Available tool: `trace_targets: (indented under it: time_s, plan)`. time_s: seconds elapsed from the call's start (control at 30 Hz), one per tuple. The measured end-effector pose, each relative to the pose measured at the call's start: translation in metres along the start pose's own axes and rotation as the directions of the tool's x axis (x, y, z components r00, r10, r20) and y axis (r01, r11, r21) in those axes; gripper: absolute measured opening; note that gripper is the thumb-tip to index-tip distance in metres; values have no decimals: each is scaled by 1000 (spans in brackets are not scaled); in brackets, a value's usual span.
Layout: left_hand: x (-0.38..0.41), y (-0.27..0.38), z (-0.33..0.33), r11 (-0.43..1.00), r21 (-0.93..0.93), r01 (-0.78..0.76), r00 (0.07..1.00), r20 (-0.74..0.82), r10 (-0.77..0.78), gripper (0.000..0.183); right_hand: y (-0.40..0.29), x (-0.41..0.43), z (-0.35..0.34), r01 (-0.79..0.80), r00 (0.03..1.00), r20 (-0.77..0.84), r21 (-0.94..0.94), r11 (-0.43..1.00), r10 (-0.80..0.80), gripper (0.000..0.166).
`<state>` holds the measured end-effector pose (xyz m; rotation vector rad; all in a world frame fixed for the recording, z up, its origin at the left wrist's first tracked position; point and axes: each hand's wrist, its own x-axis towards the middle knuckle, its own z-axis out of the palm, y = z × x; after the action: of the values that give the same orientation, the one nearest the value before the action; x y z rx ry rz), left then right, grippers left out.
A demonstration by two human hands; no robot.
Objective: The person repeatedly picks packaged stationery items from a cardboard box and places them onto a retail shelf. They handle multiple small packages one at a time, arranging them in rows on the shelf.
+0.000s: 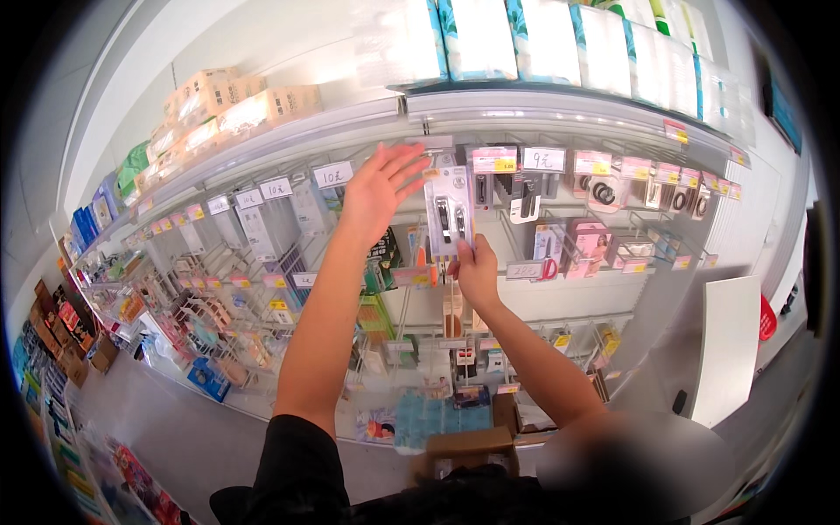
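A blister card holding two nail clippers (449,213) is upright in front of the hanging display. My right hand (478,272) grips its lower end, thumb on the front face. Just left of the card, my left hand (384,187) is raised with its fingers spread and nothing in it. Its fingertips come close to the card's upper edge and a blank hook label (436,141); whether they touch is unclear. Right of the card, a black nail clipper on a white card (527,197) hangs from a hook.
Wire hooks carry many packaged goods, including red-handled scissors (548,268) and ring-shaped items (602,192). Tissue packs (479,46) line the top shelf. An opened cardboard box (469,443) stands below me, near blue packs (441,420). A white panel (725,348) leans at right.
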<state>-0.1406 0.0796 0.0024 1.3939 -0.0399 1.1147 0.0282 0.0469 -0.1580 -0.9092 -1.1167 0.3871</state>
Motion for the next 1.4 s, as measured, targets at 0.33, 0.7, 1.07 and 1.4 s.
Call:
trace_targets:
  time_s: [0.33, 0.7, 1.07, 1.4]
  plan:
    - [-15, 0, -12, 994, -109, 15, 999, -31, -18, 44, -12, 13, 12, -93, 996, 1, 25, 995, 93, 20]
    - [-57, -39, -34, 973, 52, 225, 969, 93, -229, 46, 42, 104, 17, -481, 844, 101, 579, 659, 527, 27]
    - [-508, -298, -120, 677, -736, 9, 234, -657, -717, 18, 92, -192, -88, -806, 581, 367, 138, 576, 726, 21]
    - [-797, -272, -19, 636, -769, -59, -406, -564, -719, 12, 125, -461, -247, -914, -151, -212, -342, -218, 965, 24]
